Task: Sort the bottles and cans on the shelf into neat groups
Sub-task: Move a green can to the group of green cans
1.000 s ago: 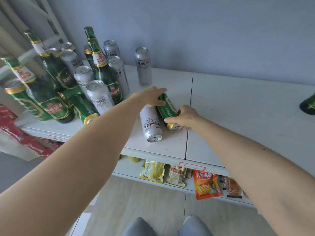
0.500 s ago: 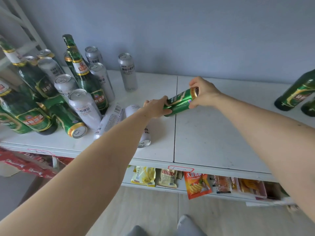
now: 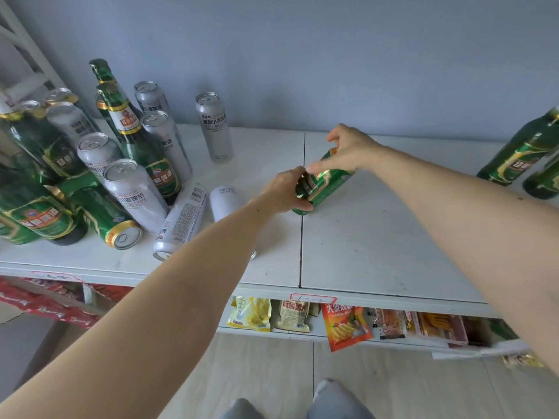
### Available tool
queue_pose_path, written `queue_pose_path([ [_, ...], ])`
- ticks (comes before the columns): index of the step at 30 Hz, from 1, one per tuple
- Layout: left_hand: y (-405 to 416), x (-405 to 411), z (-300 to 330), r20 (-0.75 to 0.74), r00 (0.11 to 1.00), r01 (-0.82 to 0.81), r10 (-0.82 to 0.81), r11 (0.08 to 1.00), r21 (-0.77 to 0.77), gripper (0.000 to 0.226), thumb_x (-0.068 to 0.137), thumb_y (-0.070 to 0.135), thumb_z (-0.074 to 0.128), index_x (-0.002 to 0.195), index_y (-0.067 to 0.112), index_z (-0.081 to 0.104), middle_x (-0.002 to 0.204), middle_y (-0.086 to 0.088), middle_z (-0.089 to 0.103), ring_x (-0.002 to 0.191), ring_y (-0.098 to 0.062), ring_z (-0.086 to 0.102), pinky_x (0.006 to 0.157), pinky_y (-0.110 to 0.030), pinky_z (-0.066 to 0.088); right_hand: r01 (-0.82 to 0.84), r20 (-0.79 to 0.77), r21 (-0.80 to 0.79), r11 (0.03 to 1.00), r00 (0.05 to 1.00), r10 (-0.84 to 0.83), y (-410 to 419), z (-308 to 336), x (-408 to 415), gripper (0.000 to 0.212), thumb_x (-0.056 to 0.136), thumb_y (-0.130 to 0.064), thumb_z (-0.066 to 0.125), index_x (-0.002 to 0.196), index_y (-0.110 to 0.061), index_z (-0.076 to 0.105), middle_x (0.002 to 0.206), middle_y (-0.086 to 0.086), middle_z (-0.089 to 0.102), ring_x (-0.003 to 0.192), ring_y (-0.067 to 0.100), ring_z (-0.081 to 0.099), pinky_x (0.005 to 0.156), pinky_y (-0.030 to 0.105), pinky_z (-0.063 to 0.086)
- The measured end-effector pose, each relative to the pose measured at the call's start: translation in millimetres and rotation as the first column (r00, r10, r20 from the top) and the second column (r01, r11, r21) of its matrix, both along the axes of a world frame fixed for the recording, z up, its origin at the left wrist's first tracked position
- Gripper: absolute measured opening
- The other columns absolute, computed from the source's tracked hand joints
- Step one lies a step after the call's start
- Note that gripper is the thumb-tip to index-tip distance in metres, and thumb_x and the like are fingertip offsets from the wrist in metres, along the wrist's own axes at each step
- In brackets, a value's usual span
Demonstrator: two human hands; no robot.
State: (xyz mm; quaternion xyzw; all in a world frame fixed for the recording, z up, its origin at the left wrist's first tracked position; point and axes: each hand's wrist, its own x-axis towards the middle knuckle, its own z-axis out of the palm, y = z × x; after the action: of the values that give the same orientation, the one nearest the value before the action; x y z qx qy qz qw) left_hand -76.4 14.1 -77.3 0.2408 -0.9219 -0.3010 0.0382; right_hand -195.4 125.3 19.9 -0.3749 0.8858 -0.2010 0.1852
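Starting left, bottles (image 3: 142, 152) and silver cans (image 3: 134, 192) crowd the shelf (image 3: 378, 237); left hand (image 3: 287, 189) wraps the tilted green can (image 3: 325, 184) low, right hand (image 3: 348, 149) pinches its top, probably standing it up near the seam

Eight silver cans (image 3: 214, 128), at least two green cans (image 3: 325, 184), at least six green bottles (image 3: 520, 155).

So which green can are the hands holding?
The tilted green can at the shelf's middle seam, gripped by left hand and right hand. The other green can lies untouched.
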Motion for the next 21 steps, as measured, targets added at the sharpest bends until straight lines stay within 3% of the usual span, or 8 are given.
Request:
queue_pose_path([
  [2,6,-2,2,0.019,1.000,-0.013,0.014,0.998,-0.064,0.070,0.062,0.036,0.084,0.123,0.026,0.050,0.113,0.003,0.060,0.105,-0.019,0.056,0.080,-0.034,0.050,0.175,0.016,0.028,0.984,0.984,-0.175,-2,-2,3,0.091,0.059,-0.077,0.070,0.119,-0.012,0.048,0.112,0.004,0.055,0.100,0.023,0.060,0.063,0.029,0.048],
  [4,10,-3,2,0.035,0.999,-0.015,0.020,0.992,-0.125,0.070,0.064,0.039,0.082,0.124,0.029,0.048,0.115,0.005,0.057,0.107,-0.019,0.055,0.074,-0.032,0.047,0.255,0.007,0.078,0.964,0.966,-0.257,-1,-5,3,0.083,0.064,-0.078,0.063,0.107,-0.008,0.053,0.105,0.009,0.061,0.092,0.029,0.065,0.063,0.033,0.055],
  [6,13,-2,1,0.041,0.998,-0.030,0.037,0.987,-0.156,0.071,0.065,0.042,0.081,0.126,0.030,0.045,0.117,0.004,0.056,0.110,-0.019,0.053,0.073,-0.032,0.043,0.299,0.070,0.063,0.952,0.950,-0.303,1,-8,4,0.057,0.076,-0.061,0.067,0.096,-0.009,0.056,0.108,0.011,0.064,0.093,0.031,0.068,0.076,0.036,0.058],
  [8,16,-2,0,0.033,0.998,-0.055,0.062,0.984,-0.171,0.074,0.064,0.045,0.080,0.127,0.029,0.045,0.117,0.004,0.056,0.110,-0.020,0.053,0.072,-0.032,0.043,0.349,0.210,-0.022,0.937,0.918,-0.337,4,-9,3,0.040,0.080,-0.040,0.074,0.092,-0.008,0.053,0.105,0.008,0.062,0.095,0.029,0.067,0.081,0.040,0.059],
  [11,14,-2,1,0.026,0.997,-0.066,0.071,0.986,-0.153,0.075,0.062,0.048,0.081,0.127,0.029,0.047,0.116,0.003,0.055,0.107,-0.018,0.054,0.073,-0.032,0.045,0.367,0.255,-0.109,0.924,0.909,-0.331,7,-9,5,0.044,0.074,-0.032,0.081,0.099,-0.006,0.055,0.101,0.004,0.059,0.100,0.024,0.063,0.077,0.042,0.060],
  [17,19,-15,1,-0.029,0.998,0.051,-0.049,0.997,0.064,0.066,0.070,0.039,0.081,0.124,0.017,0.051,0.118,-0.003,0.058,0.107,-0.019,0.056,0.085,-0.028,0.046,0.318,0.118,-0.181,0.931,0.947,-0.300,30,-8,-1,0.071,0.065,-0.037,0.084,0.122,-0.008,0.051,0.119,0.005,0.054,0.104,0.021,0.057,0.084,0.040,0.056],
  [21,48,-38,3,-0.053,0.999,0.012,-0.002,0.984,0.180,0.067,0.066,0.033,0.085,0.118,0.015,0.046,0.115,-0.002,0.062,0.102,-0.022,0.061,0.087,-0.039,0.054,0.266,0.077,-0.222,0.938,0.964,-0.255,60,-3,-17,0.069,0.065,-0.034,0.084,0.124,-0.016,0.053,0.121,0.002,0.055,0.111,0.019,0.054,0.087,0.035,0.052],
])
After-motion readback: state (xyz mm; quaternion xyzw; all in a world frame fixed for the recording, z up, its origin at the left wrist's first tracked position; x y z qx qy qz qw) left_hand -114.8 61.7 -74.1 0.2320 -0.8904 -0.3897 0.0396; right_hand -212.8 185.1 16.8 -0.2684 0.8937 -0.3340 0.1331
